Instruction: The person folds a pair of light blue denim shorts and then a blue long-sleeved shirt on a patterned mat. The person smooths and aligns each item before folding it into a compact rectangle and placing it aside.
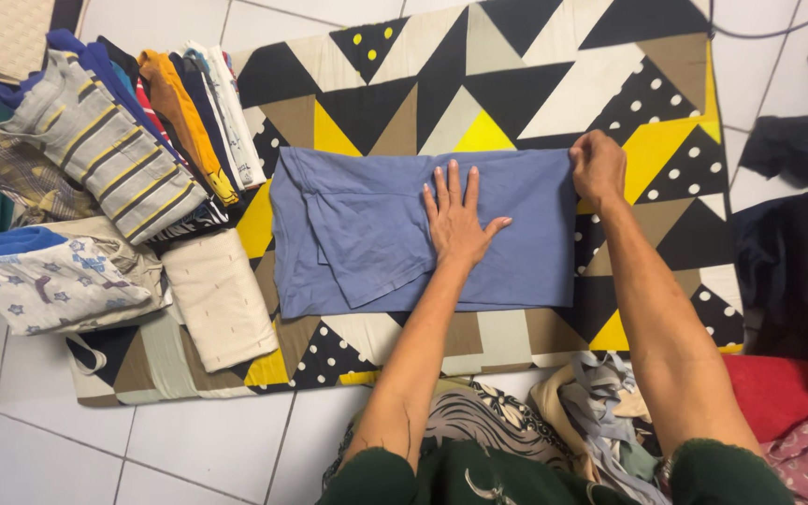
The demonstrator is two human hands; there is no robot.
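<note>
One blue shirt point(404, 229) lies partly folded in the middle of a mat point(516, 84) with black, yellow, white and tan shapes. The mat lies on a white tile floor point(189, 449).

The left hand point(457, 217) lies flat on the shirt with its fingers spread wide. Its grip is open and it holds nothing; it only presses the cloth down. The right hand point(597, 166) is at the shirt's top right corner. Its grip is closed on the cloth there.

To do this fold well, I think the flat hand should keep the cloth from sliding. The other hand should keep the edge straight, so the sides meet and no bumps show.

To the left, just beside the shirt, lies a folded cream cloth point(220, 299). Past it is a row of folded clothes point(123, 140), with a grey striped top in front, and a white cloth with stars point(49, 285). To the right, on the floor, is a dark pile of clothes point(787, 252). Near the person's knees lies a heap of loose clothes point(600, 402).
</note>
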